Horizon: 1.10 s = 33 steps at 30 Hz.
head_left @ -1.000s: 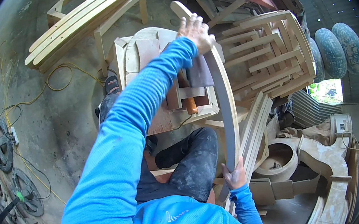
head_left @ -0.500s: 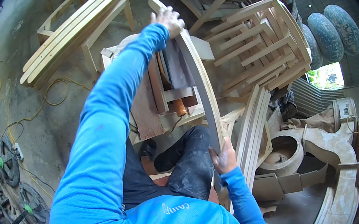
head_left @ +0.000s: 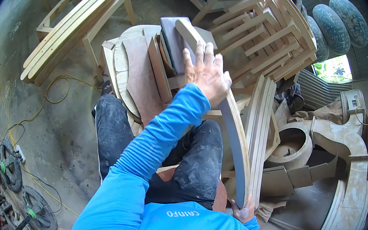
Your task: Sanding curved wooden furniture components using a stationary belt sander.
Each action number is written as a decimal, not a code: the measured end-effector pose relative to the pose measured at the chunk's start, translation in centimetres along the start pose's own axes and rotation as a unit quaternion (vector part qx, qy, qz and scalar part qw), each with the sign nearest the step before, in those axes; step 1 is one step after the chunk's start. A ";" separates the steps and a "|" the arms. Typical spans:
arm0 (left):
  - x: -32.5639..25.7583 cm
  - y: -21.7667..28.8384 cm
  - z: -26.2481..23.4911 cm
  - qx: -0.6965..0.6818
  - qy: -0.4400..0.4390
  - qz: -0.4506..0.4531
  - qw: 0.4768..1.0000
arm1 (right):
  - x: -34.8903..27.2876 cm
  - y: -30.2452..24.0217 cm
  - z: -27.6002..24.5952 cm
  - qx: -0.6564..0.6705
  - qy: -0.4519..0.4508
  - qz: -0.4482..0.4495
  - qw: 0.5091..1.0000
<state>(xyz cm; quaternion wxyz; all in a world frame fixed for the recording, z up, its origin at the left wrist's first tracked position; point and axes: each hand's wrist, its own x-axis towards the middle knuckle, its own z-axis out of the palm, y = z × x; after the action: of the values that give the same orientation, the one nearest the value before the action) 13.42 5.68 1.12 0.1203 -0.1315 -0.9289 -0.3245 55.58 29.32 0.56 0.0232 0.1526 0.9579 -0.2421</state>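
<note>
At the far left of my view stand two black spoked wheels (head_left: pixel 10 164) with green hubs, and a yellow cable (head_left: pixel 32 121) curls over the grey floor. Farther on comes a pale wooden bench (head_left: pixel 72 34) with long slats, then a reddish-brown flat board (head_left: pixel 140 81) propped on a pale wooden stand (head_left: pixel 110 66). Right of the board is a purplish-grey flat slab (head_left: pixel 176 47). My left hand (head_left: pixel 208 76) lies over the upper part of a long curved wooden plank (head_left: pixel 236 141), grey on its broad face and pale along its edge; my fingers are stretched out and slightly spread, not wrapped round it. The plank's top end overlaps the slab as I look down; I cannot tell whether they touch. From there it bends down past my right knee to my right hand (head_left: pixel 245 211), which grips the bottom end, thumb on the near side, fingers partly hidden. Just beside the plank run long pale wooden slats (head_left: pixel 260 129). Beyond them are a slatted wooden frame (head_left: pixel 270 37) and a round brownish bowl-like piece (head_left: pixel 290 148).
</note>
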 end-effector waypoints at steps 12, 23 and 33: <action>13.6 -11.5 0.2 0.056 -0.108 -0.063 0.991 | 15.3 -7.9 3.8 0.019 -0.051 -0.051 0.997; 24.8 -24.1 2.1 0.282 -0.156 0.039 0.946 | 23.5 -13.4 3.8 0.102 -0.037 -0.158 0.981; 3.5 -1.2 0.8 -0.016 -0.039 -0.084 0.996 | 7.3 -3.2 3.7 0.081 0.008 -0.078 0.994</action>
<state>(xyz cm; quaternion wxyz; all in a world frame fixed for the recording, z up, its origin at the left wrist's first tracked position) 9.69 5.89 0.92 0.0540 -0.0680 -0.9355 -0.3425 47.55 26.91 -2.11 -0.0156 0.0806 0.9444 -0.3184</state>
